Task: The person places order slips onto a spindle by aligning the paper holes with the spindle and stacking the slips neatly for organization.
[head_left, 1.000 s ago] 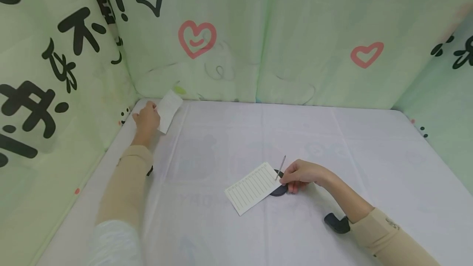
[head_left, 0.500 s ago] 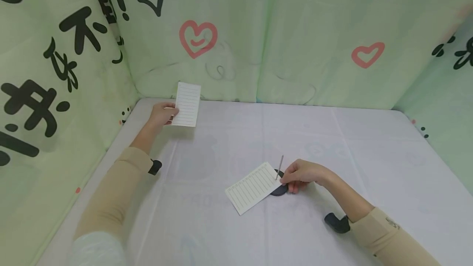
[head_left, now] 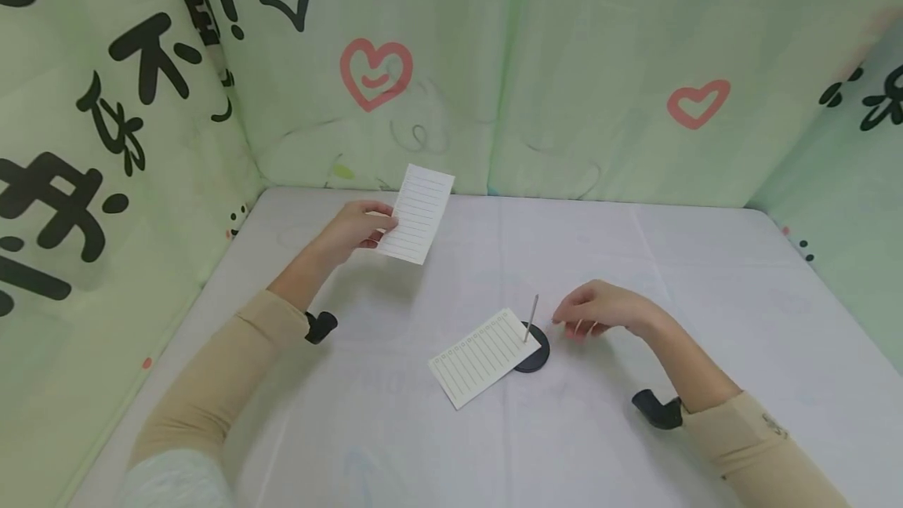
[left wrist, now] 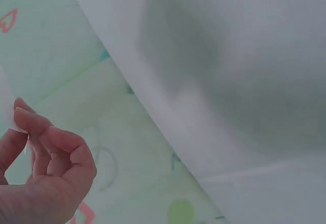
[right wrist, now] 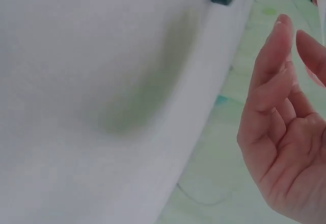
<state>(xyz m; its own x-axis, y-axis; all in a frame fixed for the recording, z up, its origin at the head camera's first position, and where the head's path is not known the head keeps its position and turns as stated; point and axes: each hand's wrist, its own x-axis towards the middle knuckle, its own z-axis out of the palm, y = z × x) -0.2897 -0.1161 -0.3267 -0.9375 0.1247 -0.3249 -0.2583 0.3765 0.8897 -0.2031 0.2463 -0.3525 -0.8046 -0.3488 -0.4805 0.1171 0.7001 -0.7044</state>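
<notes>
In the head view my left hand (head_left: 354,230) pinches a white lined paper slip (head_left: 419,214) by its left edge, raised over the far part of the table. The left wrist view shows the thumb and index fingertip of that hand (left wrist: 56,165) on the slip's edge (left wrist: 6,102). A bill spike with a round black base (head_left: 540,354) and a thin upright metal spike (head_left: 531,318) stands near the table's middle. Another lined slip (head_left: 480,359) lies with its right end pierced by the spike. My right hand (head_left: 608,308) hovers just right of the spike, fingers loosely bent, holding nothing; its palm (right wrist: 300,152) shows bare.
A white cloth covers the table (head_left: 395,429). Green printed curtains (head_left: 451,61) enclose it at the back and both sides. Black wrist mounts (head_left: 321,327) jut from beneath both sleeves.
My left hand has brought its slip from the far left corner rightward, turning its lined face into view. My right hand has let go of the pierced slip and moved slightly up and right.
</notes>
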